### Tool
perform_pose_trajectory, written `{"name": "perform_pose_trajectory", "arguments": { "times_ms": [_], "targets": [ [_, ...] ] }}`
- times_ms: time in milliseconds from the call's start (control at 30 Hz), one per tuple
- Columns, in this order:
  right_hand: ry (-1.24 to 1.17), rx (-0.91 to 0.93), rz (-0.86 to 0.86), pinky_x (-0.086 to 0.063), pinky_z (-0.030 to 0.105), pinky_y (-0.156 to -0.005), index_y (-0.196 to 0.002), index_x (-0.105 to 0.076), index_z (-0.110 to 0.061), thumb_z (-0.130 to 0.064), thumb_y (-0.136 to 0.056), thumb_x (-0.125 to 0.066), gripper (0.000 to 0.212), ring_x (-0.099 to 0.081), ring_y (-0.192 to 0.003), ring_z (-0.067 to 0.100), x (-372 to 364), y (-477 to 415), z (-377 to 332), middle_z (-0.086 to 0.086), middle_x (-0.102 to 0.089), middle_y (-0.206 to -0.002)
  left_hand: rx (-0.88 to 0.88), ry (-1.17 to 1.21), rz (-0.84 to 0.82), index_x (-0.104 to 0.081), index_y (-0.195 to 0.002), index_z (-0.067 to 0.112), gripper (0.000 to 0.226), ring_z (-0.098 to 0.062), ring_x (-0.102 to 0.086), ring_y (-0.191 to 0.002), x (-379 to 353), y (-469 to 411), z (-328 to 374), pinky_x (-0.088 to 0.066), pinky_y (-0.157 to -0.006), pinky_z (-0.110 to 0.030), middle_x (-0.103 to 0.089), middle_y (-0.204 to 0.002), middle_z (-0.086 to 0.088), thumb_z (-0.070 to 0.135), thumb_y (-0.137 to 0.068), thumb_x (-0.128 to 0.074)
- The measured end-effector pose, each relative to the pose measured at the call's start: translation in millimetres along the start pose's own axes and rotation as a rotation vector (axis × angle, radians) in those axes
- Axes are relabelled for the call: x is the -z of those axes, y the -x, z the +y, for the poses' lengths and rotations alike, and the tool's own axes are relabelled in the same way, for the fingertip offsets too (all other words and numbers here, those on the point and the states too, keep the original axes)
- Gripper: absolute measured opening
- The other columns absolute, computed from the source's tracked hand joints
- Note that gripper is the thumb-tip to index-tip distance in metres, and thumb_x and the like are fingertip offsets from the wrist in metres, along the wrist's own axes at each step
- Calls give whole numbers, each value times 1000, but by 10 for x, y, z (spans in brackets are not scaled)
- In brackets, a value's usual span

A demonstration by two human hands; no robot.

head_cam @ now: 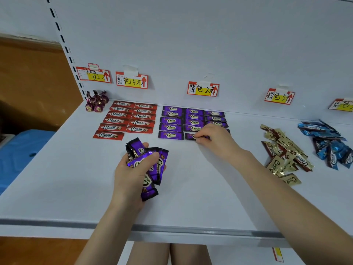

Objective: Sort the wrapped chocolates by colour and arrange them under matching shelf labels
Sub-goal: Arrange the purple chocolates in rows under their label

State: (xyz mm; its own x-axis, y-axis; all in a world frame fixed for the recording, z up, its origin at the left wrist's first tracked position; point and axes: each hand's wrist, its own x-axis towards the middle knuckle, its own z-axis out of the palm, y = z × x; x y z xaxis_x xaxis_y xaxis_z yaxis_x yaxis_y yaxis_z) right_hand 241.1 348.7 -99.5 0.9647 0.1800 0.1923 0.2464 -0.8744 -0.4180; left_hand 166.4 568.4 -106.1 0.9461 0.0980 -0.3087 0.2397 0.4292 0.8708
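My left hand [133, 169] grips a bunch of purple wrapped chocolates [150, 165] above the white shelf [76, 178]. My right hand [212, 136] pinches one purple chocolate [190, 136] lying flat at the front of the middle purple column. Purple chocolates [171, 121] lie in neat rows under the purple label [202, 89]. Red chocolates [126, 117] lie in two columns under the red label [131, 81]. A loose pile of gold chocolates [284, 153] sits under another label [279, 96] at the right. Blue chocolates [328, 142] are heaped at the far right.
Several dark-red foil-twisted sweets [96, 101] stand at the back left under a fourth label [93, 75]. A partly cut-off label [342, 105] hangs at the right edge. The shelf's grey front rail [172, 229] runs across below my arms. A blue object [19, 150] lies left of the shelf.
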Motion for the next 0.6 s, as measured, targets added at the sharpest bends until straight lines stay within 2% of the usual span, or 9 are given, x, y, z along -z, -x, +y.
{"name": "perform_pose_trajectory", "arguments": {
  "times_ms": [133, 267, 367, 433, 500, 600],
  "targets": [
    [10, -2, 20, -42, 35, -85, -101, -71, -7, -10, -86, -61, 18, -55, -99, 24, -12, -24, -11, 10, -66, -102, 19, 14, 7, -65, -96, 25, 25, -16, -71, -66, -4, 5, 11, -52, -46, -22, -74, -74, 4, 13, -75, -72],
    [30, 1, 0, -41, 34, -87, -104, -70, -8, -12, -87, -60, 20, -55, -102, 24, -14, -31, 7, 10, -66, -105, 45, 57, 13, -65, -99, 23, 26, -21, -72, -72, -23, 10, 12, -57, -53, -26, -75, -84, -2, 20, -74, -73],
    [6, -40, 30, -40, 26, -84, -110, -66, -9, -15, -88, -60, 24, -53, -101, 19, -11, -2, -43, 8, -61, -108, 72, 91, 2, -64, -102, 19, 32, -22, -72, -74, -73, 40, 21, -56, -53, -26, -75, -87, -5, 29, -73, -71],
    [-168, -76, 129, -38, 13, -73, -102, -68, -8, -14, -87, -61, 17, -54, -85, 7, 27, 71, -188, 4, -62, -96, 98, 154, -9, -62, -105, 16, 31, -23, -72, -71, -124, 61, 27, -55, -50, -25, -74, -85, -6, 29, -78, -69],
    [-401, -96, 138, -37, 4, -63, -82, -67, -14, -13, -86, -61, 7, -54, -67, -4, 74, 205, -377, -5, -63, -77, 111, 206, -12, -61, -109, 14, 31, -23, -72, -70, -182, 83, 28, -54, -50, -25, -74, -86, -8, 27, -81, -67],
    [-609, -128, -11, -41, 8, -55, -70, -62, -22, -21, -85, -61, 16, -56, -56, -2, 93, 437, -650, -9, -62, -61, 115, 239, -31, -62, -109, 16, 29, -19, -72, -68, -282, 123, 6, -53, -49, -25, -74, -88, -8, 28, -83, -66]
  ]
}}
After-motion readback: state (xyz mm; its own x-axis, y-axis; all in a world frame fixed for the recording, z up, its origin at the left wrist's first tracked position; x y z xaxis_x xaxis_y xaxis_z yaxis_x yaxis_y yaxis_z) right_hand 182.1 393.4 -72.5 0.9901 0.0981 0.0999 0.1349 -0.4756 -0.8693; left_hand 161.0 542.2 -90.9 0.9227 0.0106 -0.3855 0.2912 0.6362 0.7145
